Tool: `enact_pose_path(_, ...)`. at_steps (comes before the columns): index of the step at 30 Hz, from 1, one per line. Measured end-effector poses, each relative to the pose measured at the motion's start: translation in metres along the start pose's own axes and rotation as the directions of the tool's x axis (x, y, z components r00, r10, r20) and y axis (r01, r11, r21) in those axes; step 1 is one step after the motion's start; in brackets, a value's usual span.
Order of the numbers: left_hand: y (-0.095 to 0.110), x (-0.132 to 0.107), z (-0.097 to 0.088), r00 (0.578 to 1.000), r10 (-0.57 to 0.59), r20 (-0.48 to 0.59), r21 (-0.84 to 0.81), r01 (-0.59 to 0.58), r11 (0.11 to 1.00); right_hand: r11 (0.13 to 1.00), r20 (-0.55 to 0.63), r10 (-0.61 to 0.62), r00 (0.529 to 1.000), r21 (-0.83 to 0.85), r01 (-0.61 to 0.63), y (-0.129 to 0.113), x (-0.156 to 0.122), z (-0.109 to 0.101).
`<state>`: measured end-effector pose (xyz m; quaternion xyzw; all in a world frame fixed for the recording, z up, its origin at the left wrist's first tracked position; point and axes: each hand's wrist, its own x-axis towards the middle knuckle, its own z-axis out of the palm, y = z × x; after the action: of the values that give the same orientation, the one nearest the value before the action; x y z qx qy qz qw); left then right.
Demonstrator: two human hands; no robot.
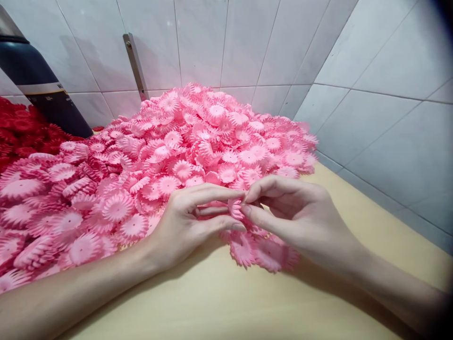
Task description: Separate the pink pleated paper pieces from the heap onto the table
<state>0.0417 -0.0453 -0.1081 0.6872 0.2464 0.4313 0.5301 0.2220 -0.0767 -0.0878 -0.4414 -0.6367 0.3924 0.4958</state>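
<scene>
My left hand [191, 219] and my right hand [293, 212] meet at the near edge of a big heap of pink flower-shaped petal pieces [177, 156]. Both hands pinch one small pink petal piece [236, 208] between thumbs and fingertips, just above the wooden table [219, 302]. A few loose pink pieces [262, 250] lie on the table under my right hand.
A pile of red petal pieces [21, 132] lies at the far left, beside a dark cylinder [38, 80]. White tiled walls [382, 94] close the back and right side. A metal strip [136, 66] leans on the back wall.
</scene>
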Motion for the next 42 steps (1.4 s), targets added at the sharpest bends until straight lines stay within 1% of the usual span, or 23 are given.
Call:
enact_pose_path(4, -0.0003, 0.0001, -0.0004, 1.0, -0.013, 0.011, 0.013, 0.013, 1.0, 1.0, -0.003, 0.001, 1.0, -0.007, -0.001, 0.0019, -0.0004, 0.0003)
enact_pose_path(10, -0.001, 0.0009, -0.0009, 1.0, 0.001, 0.006, 0.051, -0.001, 0.999, 1.0, 0.003, 0.011, 1.0, 0.01, -0.011, 0.0034, -0.0003, -0.0003)
enact_pose_path(14, -0.0013, 0.0008, -0.0013, 1.0, 0.005, 0.011, 0.085, -0.006, 0.996, 0.999, 0.029, 0.022, 0.999, 0.032, -0.023, 0.0047, -0.0007, -0.0001)
enact_pose_path(20, -0.0013, 0.001, -0.0017, 1.0, 0.011, 0.014, 0.12, -0.013, 0.993, 0.999, 0.016, 0.011, 1.0, 0.048, -0.011, 0.0074, -0.0018, 0.0015)
enact_pose_path(24, -0.0013, 0.0012, -0.0013, 1.0, -0.004, 0.009, 0.118, 0.002, 0.993, 0.999, 0.02, 0.024, 1.0, 0.043, -0.025, 0.0069, -0.0021, 0.0017)
enact_pose_path(29, -0.0011, 0.0001, -0.0012, 1.0, -0.016, 0.007, 0.105, 0.015, 0.994, 1.0, 0.014, 0.009, 1.0, 0.03, -0.009, 0.0076, -0.0016, 0.0009)
enact_pose_path(32, 0.0005, -0.0001, -0.0002, 1.0, -0.026, 0.002, 0.071, 0.026, 0.997, 1.0, 0.002, 0.016, 1.0, 0.016, -0.016, 0.0075, -0.0007, -0.0007)
enact_pose_path(35, 0.0025, 0.0004, 0.0012, 0.999, -0.049, -0.016, -0.021, 0.049, 0.999, 1.0, 0.002, 0.007, 1.0, 0.014, -0.007, 0.0069, 0.0001, -0.0024)
enact_pose_path(38, 0.0034, 0.001, 0.0014, 0.994, -0.097, -0.051, -0.103, 0.091, 0.991, 1.0, 0.012, -0.012, 1.0, 0.01, 0.012, 0.0067, 0.0, -0.0029)
enact_pose_path(42, 0.0029, 0.0008, 0.0007, 0.987, -0.151, -0.056, -0.134, 0.143, 0.981, 0.999, 0.018, -0.023, 1.0, 0.026, 0.023, 0.0073, -0.0018, -0.0013)
